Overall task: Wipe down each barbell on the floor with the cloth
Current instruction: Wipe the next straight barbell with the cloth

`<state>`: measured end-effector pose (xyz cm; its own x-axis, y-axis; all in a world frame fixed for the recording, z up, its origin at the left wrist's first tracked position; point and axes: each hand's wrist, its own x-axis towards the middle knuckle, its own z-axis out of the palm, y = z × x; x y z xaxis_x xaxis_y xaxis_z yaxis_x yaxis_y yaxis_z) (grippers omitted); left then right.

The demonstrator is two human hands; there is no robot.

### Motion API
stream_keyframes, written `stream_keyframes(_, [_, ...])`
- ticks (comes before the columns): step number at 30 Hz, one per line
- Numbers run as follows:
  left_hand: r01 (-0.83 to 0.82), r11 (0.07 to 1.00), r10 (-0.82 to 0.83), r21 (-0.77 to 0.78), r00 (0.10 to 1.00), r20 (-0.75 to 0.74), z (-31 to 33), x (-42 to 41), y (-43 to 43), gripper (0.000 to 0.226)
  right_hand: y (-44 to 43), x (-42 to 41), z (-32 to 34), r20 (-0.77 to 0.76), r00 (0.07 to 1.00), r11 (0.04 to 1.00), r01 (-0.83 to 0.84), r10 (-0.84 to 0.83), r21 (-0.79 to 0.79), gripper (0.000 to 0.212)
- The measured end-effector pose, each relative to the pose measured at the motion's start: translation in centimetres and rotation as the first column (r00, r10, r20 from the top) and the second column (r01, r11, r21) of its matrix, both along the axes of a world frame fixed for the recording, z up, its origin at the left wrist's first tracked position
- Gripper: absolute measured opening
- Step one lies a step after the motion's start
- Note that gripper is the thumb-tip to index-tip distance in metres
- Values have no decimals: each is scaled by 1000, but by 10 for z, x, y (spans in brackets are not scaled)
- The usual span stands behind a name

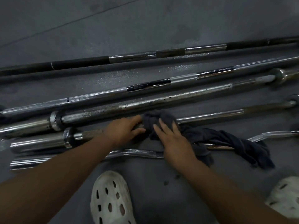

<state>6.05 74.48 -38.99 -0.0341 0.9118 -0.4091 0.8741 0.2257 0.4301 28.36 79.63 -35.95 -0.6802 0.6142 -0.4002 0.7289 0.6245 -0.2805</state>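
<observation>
Several steel barbells lie side by side on the grey floor. A dark cloth (229, 141) is bunched over the shaft of the fourth bar from the back (210, 116), and its tail trails right over a curl bar (139, 153). My right hand (171, 138) lies on the bunched cloth with fingers spread, pressing it on the shaft. My left hand (124, 131) grips the same bar just left of the cloth, near its collar (68, 137). A rusty spotted bar (161, 98) lies directly behind.
Further back lie a knurled chrome bar (113, 92) and a black-and-chrome bar (132, 58), with wet specks on the floor between them. My feet in white perforated clogs (111, 199) stand close in front of the curl bar.
</observation>
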Motion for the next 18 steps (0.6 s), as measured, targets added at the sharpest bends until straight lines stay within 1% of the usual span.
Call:
stream_keyframes(1, [-1,999,2,40,1000,-20,1,3,0,31,9,4,2,-8,999,999,-52,52,-11,83])
stream_keyframes(2, [4,997,-1,79,999,-34,0,5,0,30,21,12,0,10,1000,1000,-25,25,-5,83])
stream_keyframes(3, [3,995,1,99,999,-40,-2,5,0,31,31,20,-4,44,997,997,65,-66,34,83])
stream_keyframes(4, [0,996,4,85,999,-42,-4,5,-1,31,34,24,-4,93,975,978,197,-203,75,82])
stream_keyframes(5, [-4,999,6,53,1000,-22,-6,3,-1,33,30,20,-4,137,944,951,288,-301,112,81])
stream_keyframes(6, [-10,1000,10,-4,1000,24,-8,-2,0,36,21,8,-3,158,933,944,308,-323,115,78])
stream_keyframes(7, [-7,997,15,-77,996,93,-9,-6,3,41,10,-5,-1,148,948,958,273,-283,83,75])
stream_keyframes(8, [2,990,20,-139,988,154,-10,-9,5,45,-1,-15,0,115,975,981,187,-191,44,75])
stream_keyframes(9, [8,985,25,-175,982,189,-9,-10,7,44,-8,-18,0,77,995,998,55,-56,18,76])
stream_keyframes(10, [7,984,29,-176,979,200,-8,-10,8,39,-4,-14,3,52,998,999,-45,45,3,78])
stream_keyframes(11, [3,988,28,-156,981,192,-6,-10,8,34,7,-5,4,40,997,998,-61,60,7,80])
stream_keyframes(12, [2,994,15,-111,988,152,-5,-9,6,32,19,8,1,57,998,1000,-2,0,29,82])
stream_keyframes(13, [14,999,-10,-44,996,89,-4,-8,0,35,28,20,-3,87,989,990,115,-122,78,83])
stream_keyframes(14, [39,999,-40,31,999,22,-3,-6,-5,41,31,25,-5,119,958,962,247,-261,120,84])
stream_keyframes(15, [56,992,-54,112,998,-20,-4,-5,-10,44,27,22,-6,135,926,932,335,-352,136,83])
stream_keyframes(16, [56,984,-53,168,998,-22,-5,-5,-13,43,17,10,-7,130,922,928,352,-366,120,82])
stream_keyframes(17, [42,983,-44,181,999,3,-7,-5,-14,39,4,-2,-7,99,944,948,305,-314,94,80])
stream_keyframes(18, [27,984,-35,175,999,39,-7,-5,-13,34,-7,-11,-8,49,978,978,200,-203,67,79])
